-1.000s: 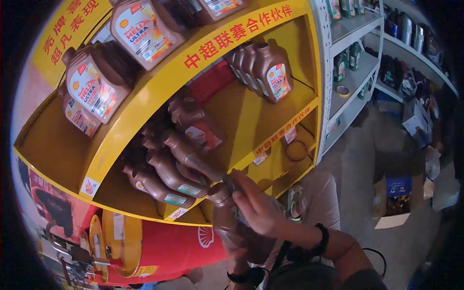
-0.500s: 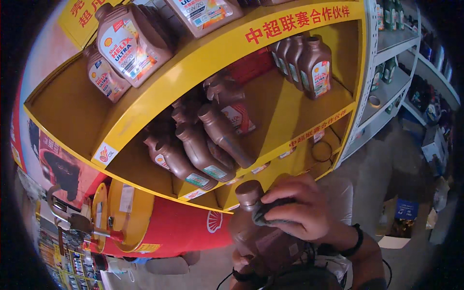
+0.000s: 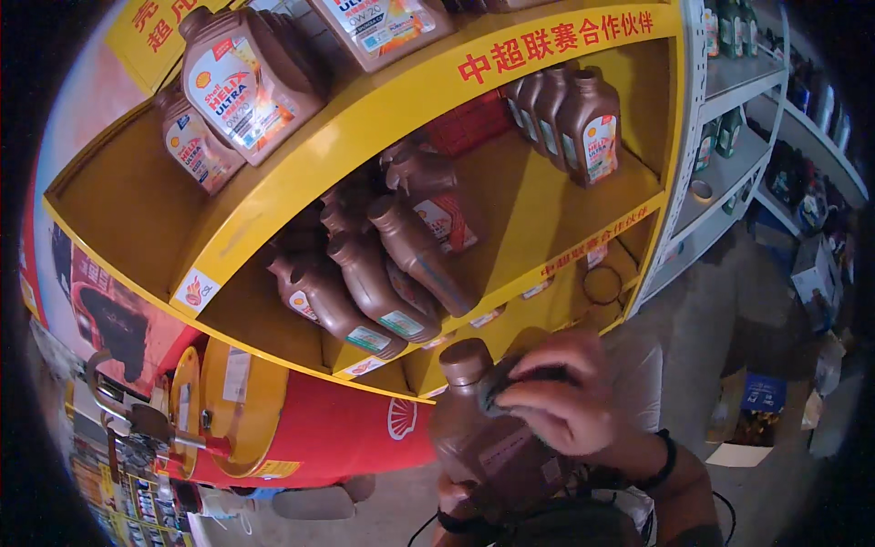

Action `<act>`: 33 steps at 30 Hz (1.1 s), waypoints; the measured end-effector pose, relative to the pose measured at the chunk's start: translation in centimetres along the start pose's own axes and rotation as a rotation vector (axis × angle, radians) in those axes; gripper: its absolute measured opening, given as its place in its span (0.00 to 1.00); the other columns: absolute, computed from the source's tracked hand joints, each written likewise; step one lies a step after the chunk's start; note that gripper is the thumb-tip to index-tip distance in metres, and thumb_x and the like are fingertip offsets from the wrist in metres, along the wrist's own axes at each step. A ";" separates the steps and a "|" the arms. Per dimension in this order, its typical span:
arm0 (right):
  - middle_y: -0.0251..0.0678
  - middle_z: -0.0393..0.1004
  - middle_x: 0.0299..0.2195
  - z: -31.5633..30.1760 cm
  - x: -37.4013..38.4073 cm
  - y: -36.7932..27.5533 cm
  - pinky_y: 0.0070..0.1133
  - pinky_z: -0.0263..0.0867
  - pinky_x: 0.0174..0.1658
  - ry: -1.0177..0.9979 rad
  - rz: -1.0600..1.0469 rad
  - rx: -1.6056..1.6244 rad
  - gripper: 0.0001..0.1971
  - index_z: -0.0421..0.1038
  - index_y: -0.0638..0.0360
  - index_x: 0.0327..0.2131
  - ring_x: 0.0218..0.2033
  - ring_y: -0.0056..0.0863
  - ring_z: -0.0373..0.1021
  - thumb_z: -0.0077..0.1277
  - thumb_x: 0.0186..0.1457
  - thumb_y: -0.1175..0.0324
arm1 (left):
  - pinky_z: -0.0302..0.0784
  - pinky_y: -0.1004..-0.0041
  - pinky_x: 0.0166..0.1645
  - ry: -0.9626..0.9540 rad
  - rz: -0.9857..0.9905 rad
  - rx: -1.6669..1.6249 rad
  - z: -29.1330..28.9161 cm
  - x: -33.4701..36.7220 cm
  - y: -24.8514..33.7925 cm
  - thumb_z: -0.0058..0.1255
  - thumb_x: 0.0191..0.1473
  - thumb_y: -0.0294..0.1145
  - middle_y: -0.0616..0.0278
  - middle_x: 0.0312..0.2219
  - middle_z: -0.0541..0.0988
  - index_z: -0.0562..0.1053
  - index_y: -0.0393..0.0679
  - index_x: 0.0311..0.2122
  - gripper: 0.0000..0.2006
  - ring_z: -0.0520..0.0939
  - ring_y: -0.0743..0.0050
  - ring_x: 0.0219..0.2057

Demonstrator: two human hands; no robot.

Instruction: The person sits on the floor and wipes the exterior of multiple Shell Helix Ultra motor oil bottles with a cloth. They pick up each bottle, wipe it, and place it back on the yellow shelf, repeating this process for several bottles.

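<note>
Oil bottle (image 3: 488,447) now off the yellow shelf (image 3: 547,246), pulled down close to the body.
Right hand (image 3: 570,401) fingers curled shut around a dark cloth on its neck; left hand (image 3: 456,501) grips beneath.

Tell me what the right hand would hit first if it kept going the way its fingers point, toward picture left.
The right hand lies across the brown bottle, fingers toward its cap. Past the bottle, probably the red and yellow drum, though depth is unclear.
</note>
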State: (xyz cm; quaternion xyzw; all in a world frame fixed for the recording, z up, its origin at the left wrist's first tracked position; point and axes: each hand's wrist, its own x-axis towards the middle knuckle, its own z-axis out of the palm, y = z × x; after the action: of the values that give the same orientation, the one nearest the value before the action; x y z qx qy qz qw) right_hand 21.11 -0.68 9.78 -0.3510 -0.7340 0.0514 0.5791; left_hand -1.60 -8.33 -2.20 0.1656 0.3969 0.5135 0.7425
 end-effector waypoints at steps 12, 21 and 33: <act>0.31 0.72 0.38 1.6 -0.8 -2.4 0.26 0.65 0.41 -0.002 0.004 0.087 0.13 0.79 0.48 0.32 0.38 0.32 0.67 0.64 0.36 0.69 | 0.67 0.68 0.55 -0.011 0.016 -0.031 1.2 1.0 -0.2 0.51 0.48 0.52 0.57 0.52 0.67 0.57 0.37 0.59 0.38 0.69 0.63 0.53; 0.34 0.70 0.41 3.2 -2.4 -1.1 0.32 0.63 0.47 -0.098 0.091 0.002 0.15 0.75 0.49 0.39 0.44 0.38 0.67 0.56 0.43 0.65 | 0.68 0.69 0.54 -0.001 0.066 -0.078 2.0 1.7 0.1 0.50 0.49 0.53 0.57 0.52 0.67 0.58 0.37 0.58 0.37 0.69 0.64 0.52; 0.40 0.68 0.50 3.9 -3.6 -1.4 0.31 0.64 0.49 -0.283 -0.093 -0.021 0.20 0.72 0.57 0.45 0.47 0.38 0.67 0.55 0.47 0.64 | 0.69 0.69 0.53 -0.007 0.103 -0.191 3.9 3.3 1.1 0.50 0.50 0.54 0.58 0.51 0.68 0.59 0.37 0.57 0.37 0.70 0.64 0.51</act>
State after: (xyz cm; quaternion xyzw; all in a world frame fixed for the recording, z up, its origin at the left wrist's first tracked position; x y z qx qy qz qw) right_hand 17.35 -2.52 6.22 -0.3119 -0.8243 0.0654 0.4679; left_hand 1.13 -4.31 -0.39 0.1161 0.3345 0.5857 0.7291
